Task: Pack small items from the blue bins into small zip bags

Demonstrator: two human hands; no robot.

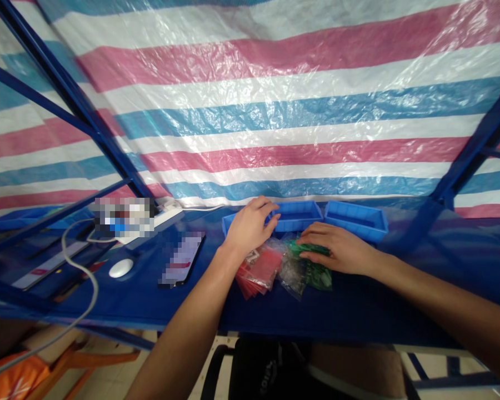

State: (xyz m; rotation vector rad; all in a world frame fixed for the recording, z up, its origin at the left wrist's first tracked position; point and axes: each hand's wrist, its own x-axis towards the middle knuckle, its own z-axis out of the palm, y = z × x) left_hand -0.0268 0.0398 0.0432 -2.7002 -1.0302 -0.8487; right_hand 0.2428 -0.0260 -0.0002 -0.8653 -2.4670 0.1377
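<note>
My left hand [252,224] is over the left blue tray [229,224], its fingers apart and reaching toward the middle blue tray [299,216]. Below it lie red plastic packets [260,270] on the blue table. A clear bag [292,275] sits between the red packets and a green bag [319,276]. My right hand [335,247] rests at the top of the green bag, fingers spread and bent a little over green material. Behind this hand stands the right blue tray [355,220].
A phone [184,258], a white mouse [120,268] and a pale cable [92,283] are on the left of the table [275,319]. Blue metal bars [120,161] slant up at both sides. A striped sheet hangs behind. An orange chair [87,364] is at lower left.
</note>
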